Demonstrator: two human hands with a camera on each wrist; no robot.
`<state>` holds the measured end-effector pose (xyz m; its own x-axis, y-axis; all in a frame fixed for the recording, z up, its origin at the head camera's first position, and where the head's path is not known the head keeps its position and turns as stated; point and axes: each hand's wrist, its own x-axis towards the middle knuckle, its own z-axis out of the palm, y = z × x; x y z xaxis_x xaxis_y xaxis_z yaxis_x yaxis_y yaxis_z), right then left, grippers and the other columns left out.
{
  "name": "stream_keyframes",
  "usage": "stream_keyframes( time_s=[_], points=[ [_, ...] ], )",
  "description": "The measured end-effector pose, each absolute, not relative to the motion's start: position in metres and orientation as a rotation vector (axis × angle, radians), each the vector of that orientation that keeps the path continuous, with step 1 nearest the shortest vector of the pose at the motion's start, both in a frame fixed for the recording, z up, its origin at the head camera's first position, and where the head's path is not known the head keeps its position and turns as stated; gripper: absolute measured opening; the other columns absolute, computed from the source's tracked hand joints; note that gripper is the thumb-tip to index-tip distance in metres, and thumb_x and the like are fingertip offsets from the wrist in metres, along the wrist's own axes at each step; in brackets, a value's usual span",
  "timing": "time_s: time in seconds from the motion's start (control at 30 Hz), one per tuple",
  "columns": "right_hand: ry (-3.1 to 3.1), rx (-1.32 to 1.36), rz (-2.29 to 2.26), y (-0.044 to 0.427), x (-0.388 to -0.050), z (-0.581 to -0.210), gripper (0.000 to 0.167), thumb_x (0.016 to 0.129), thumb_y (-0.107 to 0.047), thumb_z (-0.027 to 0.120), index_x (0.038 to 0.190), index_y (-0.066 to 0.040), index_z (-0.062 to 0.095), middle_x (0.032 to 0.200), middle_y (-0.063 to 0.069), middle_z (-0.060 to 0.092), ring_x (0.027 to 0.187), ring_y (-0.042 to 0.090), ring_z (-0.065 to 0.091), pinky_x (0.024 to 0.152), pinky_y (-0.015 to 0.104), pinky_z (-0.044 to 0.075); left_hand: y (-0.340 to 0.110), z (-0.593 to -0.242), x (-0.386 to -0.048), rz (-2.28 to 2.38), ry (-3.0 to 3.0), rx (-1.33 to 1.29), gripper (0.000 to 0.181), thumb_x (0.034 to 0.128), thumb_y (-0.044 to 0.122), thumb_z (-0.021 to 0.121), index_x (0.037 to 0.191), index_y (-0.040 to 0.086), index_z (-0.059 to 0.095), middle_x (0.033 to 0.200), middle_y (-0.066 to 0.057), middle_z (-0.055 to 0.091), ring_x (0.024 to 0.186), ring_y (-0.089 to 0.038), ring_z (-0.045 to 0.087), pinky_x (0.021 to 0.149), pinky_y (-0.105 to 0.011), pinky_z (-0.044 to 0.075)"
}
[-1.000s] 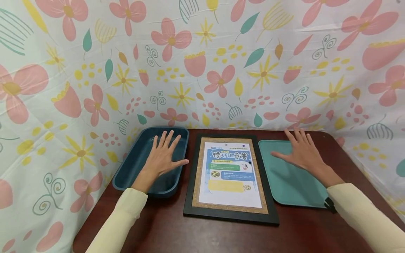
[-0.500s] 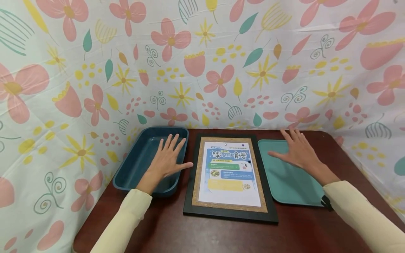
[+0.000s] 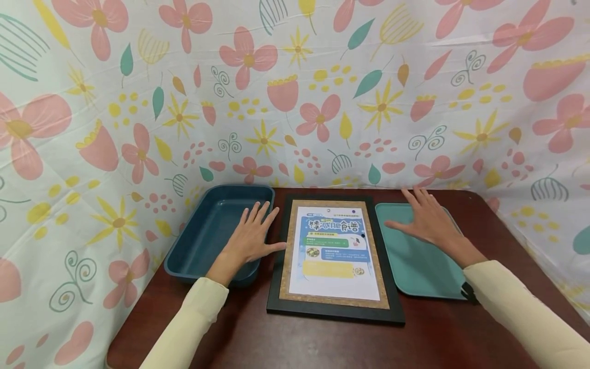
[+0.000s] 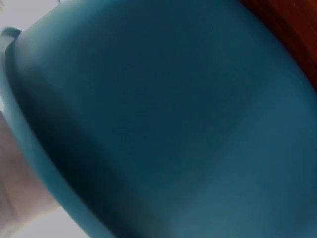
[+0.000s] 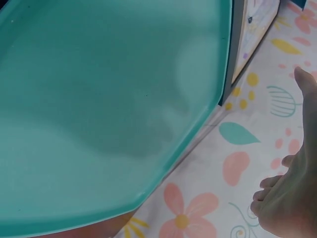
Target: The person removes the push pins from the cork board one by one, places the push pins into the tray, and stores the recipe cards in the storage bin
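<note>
With fingers spread, my left hand hovers over the right side of a deep dark-blue tray. Its thumb reaches toward the left edge of a black-framed cork board, and nothing is held. My right hand is held over a flat teal tray, fingers spread and grasping nothing. The right wrist view has that hand at its right side, apart from the teal tray. Blue tray fills most of the left wrist view, where little of the hand shows.
A printed sheet with Chinese text is fixed to the cork board between the trays. All stand on a dark reddish-brown table. A floral cloth hangs behind and at the sides. A dark band shows at the right wrist.
My left hand has moved right and slightly down toward the framed board. My right hand has shifted a little left. The trays and board stay in place.
</note>
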<state>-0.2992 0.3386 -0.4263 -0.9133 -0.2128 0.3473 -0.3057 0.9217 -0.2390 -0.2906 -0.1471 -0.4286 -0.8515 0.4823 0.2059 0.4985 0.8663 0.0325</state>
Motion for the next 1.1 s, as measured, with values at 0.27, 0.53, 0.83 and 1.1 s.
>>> stream_keyframes(
  time_s=[0.27,0.53,0.83,1.1],
  points=[
    [-2.774,0.393,0.393,0.335,-0.301,-0.427,0.117,0.081,-0.063,0.08,0.162,0.003,0.027,0.163,0.038,0.022,0.152,0.055,0.016,0.122,0.067,0.013,-0.138,-0.431,-0.287,-0.186,-2.896,-0.785,0.101,0.0908,0.069,0.066,0.167,0.016,0.025,0.172,-0.017,0.018,0.159,-0.04,0.013,0.126,-0.057,0.012],
    [-2.812,0.382,0.405,0.326,-0.302,-0.427,0.12,0.081,-0.068,0.078,0.164,-0.001,0.024,0.165,0.035,0.018,0.154,0.052,0.012,0.122,0.066,0.014,-0.131,-0.435,-0.286,-0.184,-2.915,-0.804,0.103,0.0902,0.074,0.063,0.167,0.016,0.024,0.172,-0.016,0.017,0.159,-0.04,0.013,0.126,-0.056,0.012],
    [-2.817,0.4,0.389,0.319,-0.304,-0.43,0.121,0.081,-0.069,0.077,0.164,0.0,0.024,0.168,0.031,0.015,0.155,0.051,0.011,0.122,0.066,0.014,-0.122,-0.439,-0.286,-0.208,-2.95,-0.823,0.106,0.0895,0.078,0.059,0.168,0.018,0.022,0.173,-0.013,0.013,0.159,-0.037,0.01,0.127,-0.052,0.013],
    [-2.873,0.382,0.381,0.31,-0.307,-0.43,0.122,0.081,-0.074,0.074,0.165,-0.002,0.022,0.169,0.03,0.013,0.155,0.051,0.009,0.122,0.064,0.014,-0.114,-0.44,-0.286,-0.236,-2.984,-0.828,0.106,0.0896,0.078,0.059,0.168,0.019,0.02,0.174,-0.012,0.012,0.16,-0.035,0.007,0.127,-0.051,0.014]
  ],
)
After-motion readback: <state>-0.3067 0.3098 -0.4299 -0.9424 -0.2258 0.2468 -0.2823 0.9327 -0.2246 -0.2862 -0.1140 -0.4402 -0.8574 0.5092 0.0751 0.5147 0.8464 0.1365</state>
